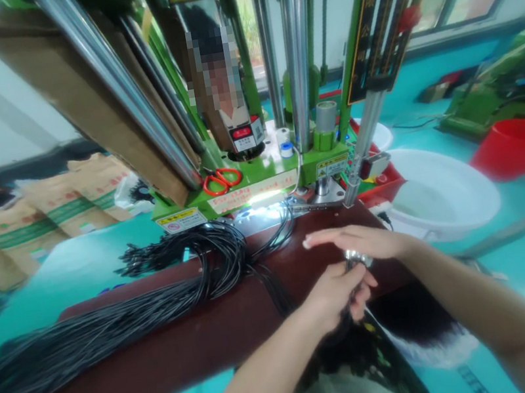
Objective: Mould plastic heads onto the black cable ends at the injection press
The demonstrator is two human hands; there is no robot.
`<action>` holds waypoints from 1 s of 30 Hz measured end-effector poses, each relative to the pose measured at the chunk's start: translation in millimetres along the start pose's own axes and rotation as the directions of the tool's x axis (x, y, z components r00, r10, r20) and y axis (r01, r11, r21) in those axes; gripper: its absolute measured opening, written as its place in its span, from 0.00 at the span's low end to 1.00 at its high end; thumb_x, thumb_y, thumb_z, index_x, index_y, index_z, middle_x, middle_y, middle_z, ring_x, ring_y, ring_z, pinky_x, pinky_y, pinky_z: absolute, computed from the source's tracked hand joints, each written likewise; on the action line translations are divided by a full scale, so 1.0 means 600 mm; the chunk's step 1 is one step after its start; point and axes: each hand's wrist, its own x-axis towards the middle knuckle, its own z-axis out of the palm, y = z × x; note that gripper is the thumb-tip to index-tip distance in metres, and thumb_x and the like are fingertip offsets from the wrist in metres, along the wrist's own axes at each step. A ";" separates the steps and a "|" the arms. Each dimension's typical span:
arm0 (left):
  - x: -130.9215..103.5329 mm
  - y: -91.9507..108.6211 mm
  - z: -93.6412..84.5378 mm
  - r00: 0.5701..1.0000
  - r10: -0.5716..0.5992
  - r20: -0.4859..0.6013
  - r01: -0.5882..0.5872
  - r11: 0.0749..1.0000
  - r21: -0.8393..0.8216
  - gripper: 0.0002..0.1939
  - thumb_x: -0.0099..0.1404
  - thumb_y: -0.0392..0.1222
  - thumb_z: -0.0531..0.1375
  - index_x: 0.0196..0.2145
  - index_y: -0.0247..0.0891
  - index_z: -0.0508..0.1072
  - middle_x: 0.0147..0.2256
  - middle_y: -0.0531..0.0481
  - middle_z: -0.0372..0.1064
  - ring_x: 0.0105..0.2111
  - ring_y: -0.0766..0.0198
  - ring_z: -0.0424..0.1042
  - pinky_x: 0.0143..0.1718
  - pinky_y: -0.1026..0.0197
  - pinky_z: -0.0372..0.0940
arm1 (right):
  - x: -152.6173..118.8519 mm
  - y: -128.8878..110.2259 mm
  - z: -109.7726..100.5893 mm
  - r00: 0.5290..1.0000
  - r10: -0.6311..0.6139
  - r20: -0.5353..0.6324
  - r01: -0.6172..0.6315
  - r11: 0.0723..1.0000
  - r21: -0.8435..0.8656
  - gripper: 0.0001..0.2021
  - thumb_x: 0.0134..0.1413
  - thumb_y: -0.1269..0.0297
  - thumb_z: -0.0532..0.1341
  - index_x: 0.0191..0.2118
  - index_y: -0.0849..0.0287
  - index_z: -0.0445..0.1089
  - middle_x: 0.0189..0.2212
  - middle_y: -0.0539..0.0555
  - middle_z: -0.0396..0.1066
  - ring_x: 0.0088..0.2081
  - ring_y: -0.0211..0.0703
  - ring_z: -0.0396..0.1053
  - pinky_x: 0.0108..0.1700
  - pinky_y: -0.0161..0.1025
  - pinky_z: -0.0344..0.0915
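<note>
Now, notes from the head view.

Left hand: [338,294] closed in a fist round a small bunch of black cable ends, low at the near edge of the table [167,351].
Right hand: [349,242] fingers stretched flat and pointing left, palm down, lying just above the left hand; a small metal piece [358,257] shows under it, touching or nearly so. Cannot tell if it is pinched.
Hands together: stacked close, right over left, the metal piece between them.
Cable bundle: [114,326] a thick sheaf of black leads on the dark red table, long axis running from far left up to the middle, where it loops [221,249] in front of the green press [251,185].
Bearing: bundle lies to the left of both hands; the left hand is the nearer.
Held strands: hang down from the fist toward the lap, blurred there.
Scissors: [221,180] orange-handled, on the press base, well apart from the hands.
White basin: [441,194] to the right, beyond the right forearm.
Red tub: [518,146] further right.
Sacks: [45,211] stacked at far left.
</note>
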 end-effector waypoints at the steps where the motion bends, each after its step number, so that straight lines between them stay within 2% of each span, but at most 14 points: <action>1: 0.002 0.002 0.000 1.000 -0.006 -0.021 0.006 1.000 -0.008 0.20 0.55 0.56 0.57 0.27 0.33 0.65 0.14 0.58 0.55 0.10 0.74 0.53 0.14 0.66 0.48 | 0.007 0.003 0.004 0.998 0.018 0.058 -0.018 1.000 0.004 0.21 0.61 0.56 0.45 0.55 0.57 0.63 0.55 0.53 0.61 0.57 0.43 0.57 0.58 0.44 0.50; 3: 0.006 0.002 0.001 0.999 -0.018 -0.048 0.016 0.999 -0.045 0.20 0.54 0.56 0.58 0.26 0.33 0.64 0.14 0.58 0.55 0.11 0.73 0.54 0.14 0.66 0.49 | 0.016 0.009 0.014 0.992 0.056 0.112 -0.056 0.998 -0.011 0.22 0.60 0.55 0.47 0.55 0.57 0.62 0.54 0.54 0.63 0.54 0.44 0.61 0.55 0.43 0.55; 8: 0.025 -0.015 -0.005 0.998 -0.019 -0.063 0.009 0.989 -0.149 0.20 0.52 0.56 0.60 0.26 0.33 0.64 0.15 0.58 0.55 0.12 0.73 0.55 0.14 0.67 0.50 | 0.023 0.023 0.026 0.989 0.133 0.068 -0.131 0.991 -0.037 0.21 0.58 0.55 0.50 0.54 0.57 0.63 0.51 0.55 0.67 0.50 0.45 0.65 0.52 0.42 0.58; 10: 0.036 -0.019 -0.016 0.992 0.037 -0.119 -0.056 0.985 -0.165 0.21 0.52 0.56 0.60 0.26 0.33 0.64 0.14 0.58 0.55 0.12 0.74 0.53 0.13 0.68 0.47 | 0.029 0.036 0.018 0.990 0.139 -0.005 -0.139 0.989 -0.053 0.21 0.60 0.55 0.47 0.53 0.57 0.64 0.50 0.54 0.67 0.50 0.45 0.65 0.52 0.43 0.59; 12: 0.047 -0.016 -0.035 0.962 0.140 -0.235 -0.186 0.965 -0.186 0.21 0.51 0.56 0.61 0.27 0.34 0.63 0.14 0.60 0.52 0.11 0.76 0.50 0.13 0.69 0.43 | 0.040 0.056 0.002 0.969 0.150 -0.197 -0.187 0.964 -0.187 0.20 0.61 0.57 0.45 0.52 0.55 0.64 0.48 0.54 0.68 0.49 0.44 0.65 0.51 0.43 0.59; 13: 0.052 -0.013 -0.045 0.938 0.182 -0.296 -0.248 0.948 -0.200 0.21 0.50 0.56 0.62 0.27 0.35 0.62 0.14 0.61 0.51 0.11 0.77 0.48 0.13 0.69 0.42 | 0.047 0.068 -0.008 0.937 0.153 -0.314 -0.253 0.916 -0.310 0.19 0.62 0.59 0.44 0.52 0.55 0.64 0.47 0.54 0.69 0.50 0.44 0.64 0.51 0.44 0.59; 15: 0.058 -0.006 -0.065 0.901 0.224 -0.371 -0.320 0.922 -0.220 0.22 0.49 0.57 0.63 0.27 0.35 0.61 0.14 0.63 0.49 0.11 0.78 0.47 0.13 0.70 0.41 | 0.063 0.096 -0.026 0.866 0.142 -0.480 -0.416 0.739 -0.530 0.17 0.60 0.64 0.47 0.52 0.59 0.64 0.47 0.58 0.68 0.51 0.47 0.63 0.52 0.45 0.58; 17: 0.061 -0.001 -0.077 0.901 0.227 -0.370 -0.324 0.919 -0.225 0.23 0.48 0.56 0.63 0.27 0.35 0.61 0.14 0.63 0.49 0.12 0.78 0.47 0.14 0.70 0.42 | 0.078 0.121 -0.035 0.845 0.145 -0.515 -0.492 0.587 -0.642 0.17 0.56 0.71 0.50 0.51 0.64 0.63 0.48 0.63 0.66 0.51 0.51 0.61 0.52 0.46 0.55; 20: 0.060 -0.001 -0.082 0.929 0.208 -0.307 -0.278 0.938 -0.208 0.23 0.48 0.56 0.64 0.28 0.35 0.61 0.14 0.62 0.50 0.12 0.78 0.48 0.14 0.69 0.43 | 0.094 0.144 -0.031 0.849 0.187 -0.495 -0.510 0.541 -0.669 0.18 0.50 0.80 0.49 0.46 0.66 0.63 0.46 0.68 0.65 0.50 0.55 0.60 0.50 0.47 0.55; 22: 0.059 -0.003 -0.081 0.940 0.188 -0.283 -0.249 0.948 -0.197 0.23 0.47 0.56 0.64 0.27 0.35 0.61 0.14 0.63 0.50 0.12 0.78 0.48 0.14 0.69 0.41 | 0.099 0.149 -0.025 0.846 0.220 -0.486 -0.521 0.535 -0.665 0.16 0.47 0.79 0.50 0.43 0.65 0.64 0.44 0.69 0.65 0.47 0.57 0.62 0.46 0.48 0.57; 25: 0.057 -0.008 -0.081 0.949 0.159 -0.274 -0.215 0.958 -0.189 0.23 0.47 0.56 0.64 0.27 0.35 0.61 0.13 0.63 0.48 0.12 0.79 0.46 0.14 0.69 0.39 | 0.098 0.142 -0.021 0.858 0.281 -0.431 -0.508 0.593 -0.625 0.14 0.41 0.76 0.56 0.38 0.62 0.63 0.38 0.64 0.68 0.40 0.56 0.66 0.39 0.46 0.60; 28: 0.055 -0.014 -0.081 0.957 0.146 -0.251 -0.195 0.963 -0.184 0.22 0.47 0.55 0.64 0.26 0.35 0.61 0.13 0.63 0.48 0.12 0.79 0.45 0.14 0.69 0.38 | 0.078 0.126 -0.018 0.866 0.346 -0.360 -0.494 0.696 -0.520 0.08 0.38 0.74 0.56 0.29 0.59 0.62 0.27 0.56 0.69 0.31 0.50 0.68 0.34 0.42 0.61; 30: 0.053 -0.017 -0.080 0.959 0.148 -0.241 -0.193 0.966 -0.173 0.22 0.48 0.56 0.64 0.26 0.35 0.61 0.13 0.63 0.47 0.12 0.78 0.45 0.14 0.69 0.39 | 0.054 0.114 -0.008 0.853 0.416 -0.317 -0.517 0.760 -0.394 0.04 0.39 0.73 0.53 0.25 0.58 0.60 0.19 0.51 0.66 0.23 0.43 0.67 0.26 0.37 0.60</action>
